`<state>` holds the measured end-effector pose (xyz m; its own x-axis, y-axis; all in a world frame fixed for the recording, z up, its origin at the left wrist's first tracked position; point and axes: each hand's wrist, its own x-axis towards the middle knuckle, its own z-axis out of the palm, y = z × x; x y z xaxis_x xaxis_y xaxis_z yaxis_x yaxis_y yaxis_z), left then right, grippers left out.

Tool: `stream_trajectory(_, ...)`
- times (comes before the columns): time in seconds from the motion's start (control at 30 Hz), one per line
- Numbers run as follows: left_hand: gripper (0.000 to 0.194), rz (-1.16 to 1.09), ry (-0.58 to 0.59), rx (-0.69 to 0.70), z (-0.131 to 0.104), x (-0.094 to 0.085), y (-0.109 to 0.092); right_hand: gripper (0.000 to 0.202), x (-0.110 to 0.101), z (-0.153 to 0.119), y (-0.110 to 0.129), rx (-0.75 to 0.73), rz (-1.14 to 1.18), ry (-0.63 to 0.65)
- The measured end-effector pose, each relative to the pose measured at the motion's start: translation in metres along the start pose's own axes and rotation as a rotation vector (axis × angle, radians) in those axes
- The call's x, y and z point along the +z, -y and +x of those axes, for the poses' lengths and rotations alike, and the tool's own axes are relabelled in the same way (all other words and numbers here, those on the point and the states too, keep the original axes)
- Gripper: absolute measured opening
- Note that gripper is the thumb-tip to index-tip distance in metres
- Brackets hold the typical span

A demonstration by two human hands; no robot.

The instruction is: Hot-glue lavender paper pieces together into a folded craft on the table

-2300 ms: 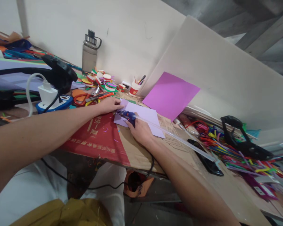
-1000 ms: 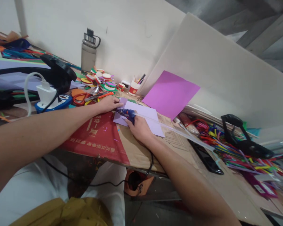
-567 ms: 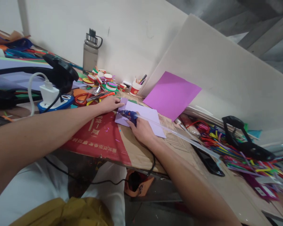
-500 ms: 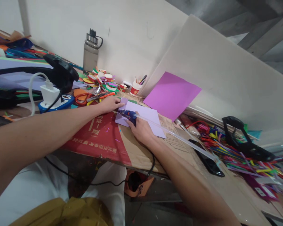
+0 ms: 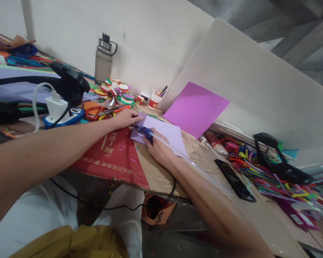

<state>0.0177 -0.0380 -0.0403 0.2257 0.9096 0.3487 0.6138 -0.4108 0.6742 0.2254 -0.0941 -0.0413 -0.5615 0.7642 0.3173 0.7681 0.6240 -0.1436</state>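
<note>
My right hand (image 5: pixel 161 148) is wrapped round a blue glue gun (image 5: pixel 144 132), whose tip points left over the left part of a light purple sheet (image 5: pixel 174 137). A long clear glue stick (image 5: pixel 193 165) sticks out of the gun's back, over my right forearm. The sheet lies on flattened cardboard, part red and part brown (image 5: pixel 153 168). My left hand (image 5: pixel 126 118) rests at the sheet's upper left edge, thumb and fingers close together at a narrow purple strip; exactly what they pinch is too small to tell.
Red-handled scissors (image 5: pixel 93 113), small paper drums and a pen cup (image 5: pixel 154 101) stand behind my left hand. A bottle (image 5: pixel 103 61) is farther back. A bright purple sheet (image 5: pixel 196 107) leans at the back. A phone (image 5: pixel 235 180) and coloured strips lie right; a black cable hangs in front.
My right hand and the glue gun have shifted slightly left, and the clear stick has swung lower. The light purple sheet has moved a little. My left hand is almost where it was.
</note>
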Motion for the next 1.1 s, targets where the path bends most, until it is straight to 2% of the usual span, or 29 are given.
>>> stream_trajectory(0.2,0.034,-0.021,0.010,-0.049,0.000,0.000,0.000,0.018,0.002,0.003,0.002,0.005,-0.027,0.013)
stream_trajectory(0.4,0.036,-0.002,-0.027,-0.024,0.001,-0.001,0.002,0.018,0.000,0.002,-0.001,-0.001,-0.015,0.009)
stream_trajectory(0.7,0.036,-0.041,-0.017,-0.023,0.003,0.001,0.007,0.020,-0.002,-0.005,-0.002,0.055,-0.032,-0.018)
stream_trajectory(0.87,0.038,-0.053,-0.039,-0.016,0.004,0.003,0.013,0.017,0.002,-0.001,-0.001,0.002,-0.017,-0.013)
stream_trajectory(1.1,0.038,-0.093,-0.031,-0.061,0.002,0.003,0.009,0.015,0.007,0.003,0.000,-0.015,0.002,-0.027)
